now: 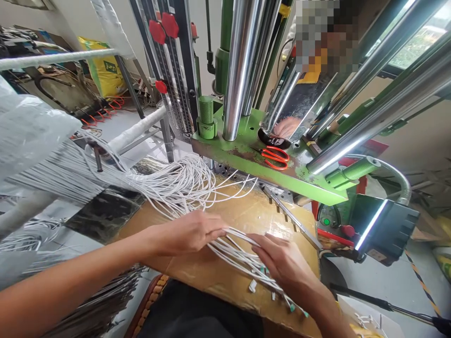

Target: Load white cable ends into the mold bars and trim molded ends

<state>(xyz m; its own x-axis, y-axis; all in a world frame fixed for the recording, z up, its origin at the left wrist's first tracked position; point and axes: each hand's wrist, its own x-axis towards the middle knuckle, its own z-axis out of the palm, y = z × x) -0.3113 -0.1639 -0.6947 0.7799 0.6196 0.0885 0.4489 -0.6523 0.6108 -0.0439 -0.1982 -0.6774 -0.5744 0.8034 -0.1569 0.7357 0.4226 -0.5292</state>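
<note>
Pinching a few white wires (239,233), the left hand (199,230) has its thumb and fingertips pressed together; the right hand (278,256) closes its fingertips on the same strands, though how tightly I cannot tell. The wires lie over the near part of the surface (190,272). They should be light and springy — soft enough to bow, apt to fan out, perhaps a little slippery — so mid-length seems the best hold, clear of the ends. They look thin, round and smooth, and other strands run down past the right hand to teal tips (292,308), near small white bits (252,286). Farther off, a heap (190,180) of wire curls loosely; beyond stands a green press (289,182), red scissors (276,157) on it.
</note>
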